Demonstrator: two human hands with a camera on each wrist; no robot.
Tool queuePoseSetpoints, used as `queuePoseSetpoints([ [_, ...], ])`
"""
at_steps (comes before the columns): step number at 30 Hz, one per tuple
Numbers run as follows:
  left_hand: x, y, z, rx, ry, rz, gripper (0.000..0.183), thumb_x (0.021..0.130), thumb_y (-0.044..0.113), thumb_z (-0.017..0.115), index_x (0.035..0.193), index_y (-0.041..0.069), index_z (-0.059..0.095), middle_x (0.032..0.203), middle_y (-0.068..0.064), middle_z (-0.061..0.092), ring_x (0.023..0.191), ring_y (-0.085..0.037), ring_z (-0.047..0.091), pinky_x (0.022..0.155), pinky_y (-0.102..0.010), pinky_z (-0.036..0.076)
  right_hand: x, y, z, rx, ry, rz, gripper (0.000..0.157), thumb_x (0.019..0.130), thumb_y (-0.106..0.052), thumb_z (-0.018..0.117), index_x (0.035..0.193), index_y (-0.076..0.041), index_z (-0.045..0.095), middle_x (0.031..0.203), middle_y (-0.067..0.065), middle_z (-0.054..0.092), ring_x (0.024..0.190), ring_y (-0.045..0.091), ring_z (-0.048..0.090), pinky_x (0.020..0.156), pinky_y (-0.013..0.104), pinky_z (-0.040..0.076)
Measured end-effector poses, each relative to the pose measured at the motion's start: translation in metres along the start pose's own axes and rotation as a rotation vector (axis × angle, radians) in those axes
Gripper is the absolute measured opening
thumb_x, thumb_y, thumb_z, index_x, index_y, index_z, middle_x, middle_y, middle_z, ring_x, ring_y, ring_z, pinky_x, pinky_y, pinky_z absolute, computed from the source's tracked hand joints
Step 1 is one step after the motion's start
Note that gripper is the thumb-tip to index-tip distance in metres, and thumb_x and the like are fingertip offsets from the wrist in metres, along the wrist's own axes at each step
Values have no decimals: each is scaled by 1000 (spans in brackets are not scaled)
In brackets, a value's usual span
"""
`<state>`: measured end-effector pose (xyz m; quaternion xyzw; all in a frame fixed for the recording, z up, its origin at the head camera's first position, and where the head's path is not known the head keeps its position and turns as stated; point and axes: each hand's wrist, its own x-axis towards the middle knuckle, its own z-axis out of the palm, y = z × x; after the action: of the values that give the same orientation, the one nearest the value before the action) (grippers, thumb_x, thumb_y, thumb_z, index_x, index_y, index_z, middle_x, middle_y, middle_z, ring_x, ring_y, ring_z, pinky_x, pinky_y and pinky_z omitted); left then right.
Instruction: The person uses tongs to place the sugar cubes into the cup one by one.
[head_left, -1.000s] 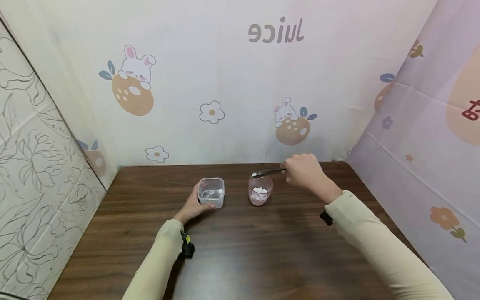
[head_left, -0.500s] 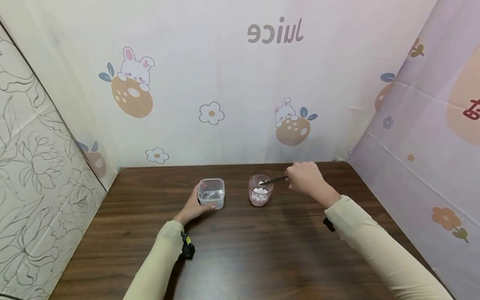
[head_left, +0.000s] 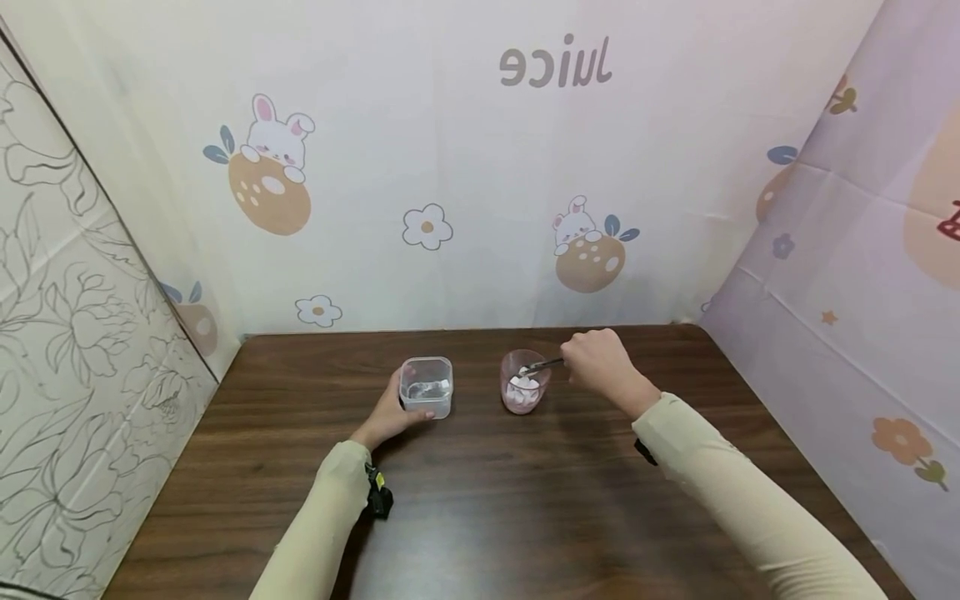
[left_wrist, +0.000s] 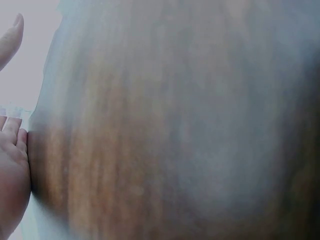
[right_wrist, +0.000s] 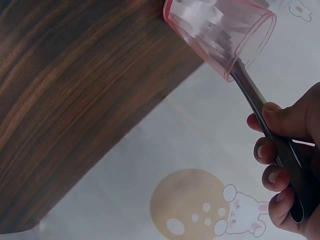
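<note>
My left hand (head_left: 386, 415) grips a clear square plastic container (head_left: 427, 408) from its left side, thumb across the front. One small white cube (head_left: 444, 385) shows inside it near the right wall. To its right stands a pinkish see-through cup (head_left: 512, 364) with several white cubes (head_left: 522, 388) in it. My right hand (head_left: 598, 360) holds slim dark tongs (right_wrist: 255, 97), fingers wrapped round the handle. In the right wrist view the tongs reach over the rim into the cup. Only part of the left hand (left_wrist: 12, 165) appears in the left wrist view.
The dark wooden table (head_left: 480, 492) ends at a back edge close behind the cup and container. A printed curtain (head_left: 480, 167) with rabbits and fruit rises right behind it, and another curtain (head_left: 832, 292) borders the right side.
The right hand has lowered the tongs from above the cup's rim down into the cup, carrying a white cube with them. The left hand and the container have stayed put.
</note>
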<state>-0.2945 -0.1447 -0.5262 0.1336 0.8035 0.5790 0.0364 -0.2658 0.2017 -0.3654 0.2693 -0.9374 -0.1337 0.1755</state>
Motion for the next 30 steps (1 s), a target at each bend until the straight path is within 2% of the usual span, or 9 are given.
queuePoseSetpoints([
  [7,0,0,1,-22,0,-1,103,69,4,84,148,7,20,145,-19,37,130,-35,36,107,-47,24,0,-1,-2,-16,-18,-2,29,63,-15,83,53,-15,55,49,-3,49,41,11,39,37,32,38],
  [14,-10,26,-4,-31,-29,29,99,71,0,81,146,-6,17,142,-30,34,128,-45,34,106,-56,24,1,3,-12,-8,-5,4,28,60,-16,83,52,-16,57,50,-2,51,42,14,42,37,34,38],
  [16,-9,24,-4,-42,-23,30,99,71,1,82,146,-4,18,143,-29,35,129,-44,34,106,-55,23,3,3,-18,-1,3,5,29,61,-15,83,51,-17,55,49,-3,49,42,14,41,37,35,38],
  [19,-3,11,-3,-13,-17,60,100,71,5,83,147,-1,18,143,-27,35,130,-42,33,107,-53,23,5,3,-27,8,16,11,33,61,-13,82,49,-18,51,47,-5,44,42,14,38,36,35,36],
  [21,0,3,-3,9,-7,91,100,71,10,84,147,0,19,142,-26,36,129,-41,35,105,-53,26,6,1,-33,14,35,7,34,61,-12,82,49,-18,50,46,-5,43,42,14,36,36,35,35],
  [24,-1,-3,-2,20,8,150,100,72,20,85,147,2,21,139,-25,39,125,-40,38,103,-51,30,7,-2,-41,20,59,-8,34,60,-10,81,50,-18,50,46,-4,41,42,14,33,36,34,32],
  [26,-2,-4,-2,9,13,167,101,71,23,85,146,3,22,138,-24,40,123,-40,40,101,-52,32,8,-6,-46,18,69,-22,33,61,-8,79,50,-18,49,46,-4,40,43,14,32,36,34,31],
  [30,-3,-3,-1,-8,6,128,101,70,18,85,147,3,21,140,-24,39,126,-39,38,103,-51,30,10,-15,-52,5,87,-38,36,60,-5,74,48,-18,43,46,-4,36,45,14,28,36,33,28],
])
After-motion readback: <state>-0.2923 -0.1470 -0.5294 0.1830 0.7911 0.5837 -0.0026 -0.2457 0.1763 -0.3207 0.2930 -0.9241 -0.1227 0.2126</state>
